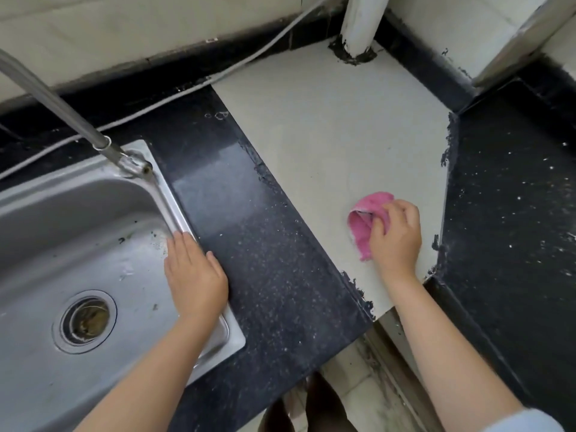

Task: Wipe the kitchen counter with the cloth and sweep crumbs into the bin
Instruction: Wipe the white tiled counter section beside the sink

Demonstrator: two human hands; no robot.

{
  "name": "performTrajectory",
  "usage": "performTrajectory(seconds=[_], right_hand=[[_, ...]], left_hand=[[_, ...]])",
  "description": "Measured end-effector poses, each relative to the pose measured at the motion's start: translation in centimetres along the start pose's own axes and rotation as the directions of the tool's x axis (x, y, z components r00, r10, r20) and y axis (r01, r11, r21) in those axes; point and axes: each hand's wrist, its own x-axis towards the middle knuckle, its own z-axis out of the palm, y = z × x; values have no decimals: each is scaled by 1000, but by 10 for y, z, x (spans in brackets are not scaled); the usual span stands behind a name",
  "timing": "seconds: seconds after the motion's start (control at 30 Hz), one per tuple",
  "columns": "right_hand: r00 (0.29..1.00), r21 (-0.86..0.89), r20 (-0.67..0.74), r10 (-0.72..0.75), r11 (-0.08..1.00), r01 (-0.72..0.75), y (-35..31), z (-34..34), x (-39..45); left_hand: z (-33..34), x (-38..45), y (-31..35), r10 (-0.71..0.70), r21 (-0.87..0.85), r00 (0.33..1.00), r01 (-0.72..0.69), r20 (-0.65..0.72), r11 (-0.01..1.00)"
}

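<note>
A bunched pink cloth (363, 227) lies on the pale beige section of the counter (327, 126), near its front right corner. My right hand (397, 235) grips the cloth from the right, fingers curled over it and pressing it down. My left hand (194, 275) rests flat, fingers straight, on the right rim of the steel sink (174, 213), holding nothing. Black speckled counter (258, 244) lies between the two hands. No bin is in view.
A steel tap (62, 110) arches over the sink from its back corner. A grey hose (187, 92) runs along the back wall. A white pipe (361, 23) rises from the beige section. More black counter (514, 198), flecked with white specks, extends right.
</note>
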Motion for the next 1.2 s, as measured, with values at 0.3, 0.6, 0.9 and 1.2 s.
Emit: performTrajectory(seconds=[0.3,0.6,0.9,1.2], right_hand=[[738,-99,516,-435,826,555,-63,12,-162],[943,-327,318,-95,923,203,14,21,-26],[822,163,209,-530,848,505,-44,10,-84],[864,-37,244,-440,886,462,-7,29,-44]], left_hand=[[2,0,1,-18,-55,1000,19,7,998],[9,-2,10,-145,-182,988,134,-49,974],[7,-4,5,-143,-338,989,123,-36,933],[5,-6,5,-165,-376,986,146,-18,915]])
